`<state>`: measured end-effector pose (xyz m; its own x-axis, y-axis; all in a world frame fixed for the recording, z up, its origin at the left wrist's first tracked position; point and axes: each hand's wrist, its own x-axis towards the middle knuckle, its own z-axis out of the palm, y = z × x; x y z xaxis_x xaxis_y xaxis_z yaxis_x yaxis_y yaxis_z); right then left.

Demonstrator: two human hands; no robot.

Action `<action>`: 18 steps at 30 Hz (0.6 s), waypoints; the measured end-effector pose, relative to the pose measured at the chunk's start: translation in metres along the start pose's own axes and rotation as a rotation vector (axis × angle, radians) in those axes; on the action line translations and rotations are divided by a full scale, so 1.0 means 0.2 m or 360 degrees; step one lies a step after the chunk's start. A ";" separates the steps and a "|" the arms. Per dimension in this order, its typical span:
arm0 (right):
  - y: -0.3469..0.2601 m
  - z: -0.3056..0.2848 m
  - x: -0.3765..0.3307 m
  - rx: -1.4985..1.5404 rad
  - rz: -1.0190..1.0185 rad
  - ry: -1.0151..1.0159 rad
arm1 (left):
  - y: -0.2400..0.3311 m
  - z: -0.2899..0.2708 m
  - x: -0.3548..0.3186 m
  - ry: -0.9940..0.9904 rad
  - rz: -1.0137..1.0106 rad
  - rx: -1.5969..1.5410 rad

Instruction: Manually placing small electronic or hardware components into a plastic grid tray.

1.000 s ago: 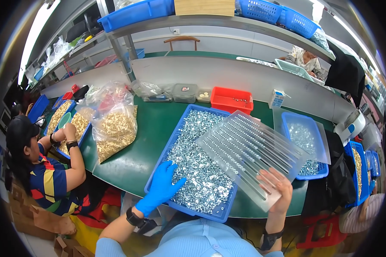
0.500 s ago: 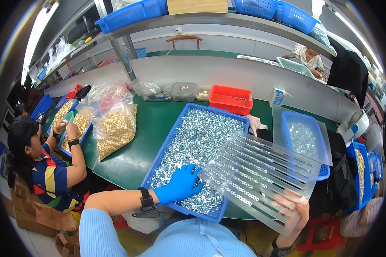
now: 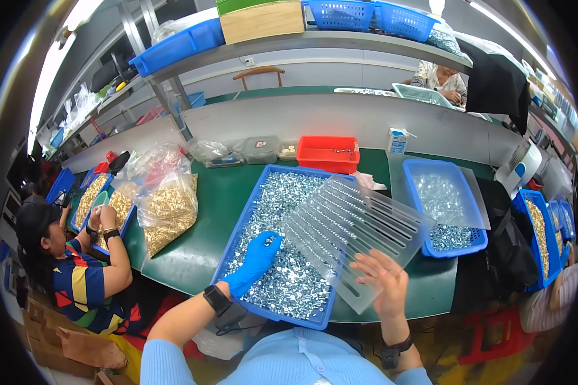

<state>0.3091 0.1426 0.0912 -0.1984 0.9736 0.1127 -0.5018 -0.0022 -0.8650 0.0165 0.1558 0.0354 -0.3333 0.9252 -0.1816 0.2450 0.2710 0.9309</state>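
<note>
My left hand (image 3: 253, 262), in a blue glove, is over the blue tray (image 3: 219, 264) of small silvery metal pieces (image 3: 289, 292). Its thumb and fingertips curl together in a pinch; what lies between them is too small to make out. A clear slotted plastic sheet (image 3: 382, 234) leans slantwise over the tray's right side, rows of the small pieces along its slots. The slots toward its right end look bare. My bare right hand (image 3: 384, 279) is at the sheet's near right edge, fingers stretched and apart. Whether they press on the sheet is hard to tell.
A red bin (image 3: 327, 154) stands behind the tray. To the right, a blue basket (image 3: 459, 247) of metal pieces carries a shallow blue tray (image 3: 440, 196). Bags of gold-coloured pieces (image 3: 170, 212) lie left. A co-worker (image 3: 77, 269) sits at far left; a shelf (image 3: 340, 42) spans above.
The slotted sheet has shifted left, further over the tray. My right hand has moved left and its fingers have straightened. My left hand has gone from spread fingers to a pinch.
</note>
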 end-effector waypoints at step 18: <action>0.21 0.17 -0.02 -0.0185 -0.0032 -0.0102 | 0.51 0.26 -0.18 -0.0178 -0.0042 -0.1361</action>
<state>0.2595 0.1311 0.0705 -0.2446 0.9566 0.1585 -0.4060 0.0474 -0.9126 0.1005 0.1632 0.1208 -0.2269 0.9543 -0.1947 -0.5459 0.0410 0.8368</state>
